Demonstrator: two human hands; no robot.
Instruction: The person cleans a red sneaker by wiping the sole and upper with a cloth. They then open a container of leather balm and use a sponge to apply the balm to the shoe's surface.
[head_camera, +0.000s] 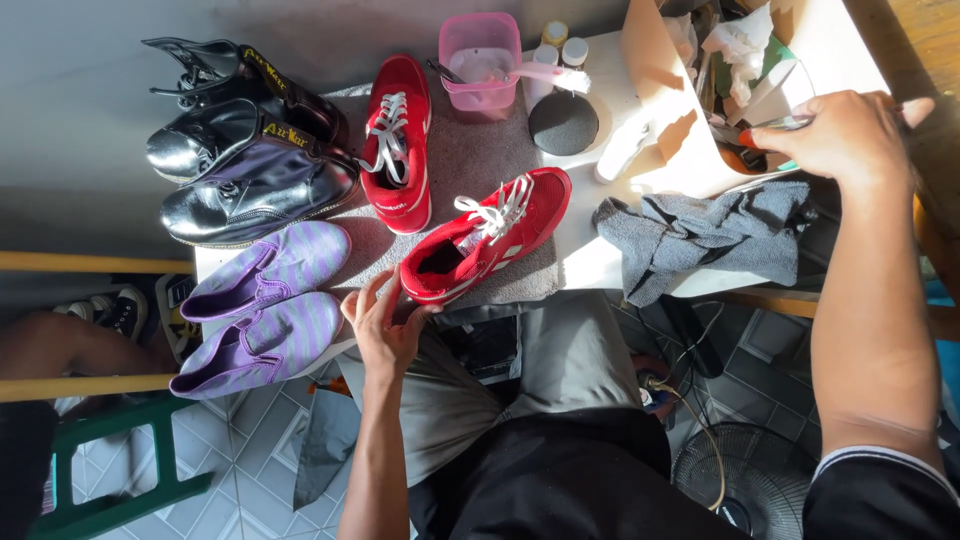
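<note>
The left hand (385, 325) has its fingers spread loosely, fingertips touching the heel of the nearer red sneaker (487, 235), which lies tilted at the front edge of the white table (590, 262); it rests against the shoe rather than gripping it. The right hand (850, 135) reaches into the open cardboard box (668, 120) at the table's far right corner, fingers pinched round a thin dark tool (790, 122) (which tool I cannot tell).

The sneaker's heel hangs just past the table edge, over the person's lap. A grey cloth (700, 235) lies to its right, draped over the same edge, with a bare strip of table between them.

To the left, a pair of purple striped slip-ons (265, 310) sits just beside the left hand. Behind stand the second red sneaker (400, 145), two black leather boots (245, 150), a pink tub (480, 60) with a brush (550, 75) laid across it, small bottles (560, 45) and a round dark sponge (563, 122)
</note>
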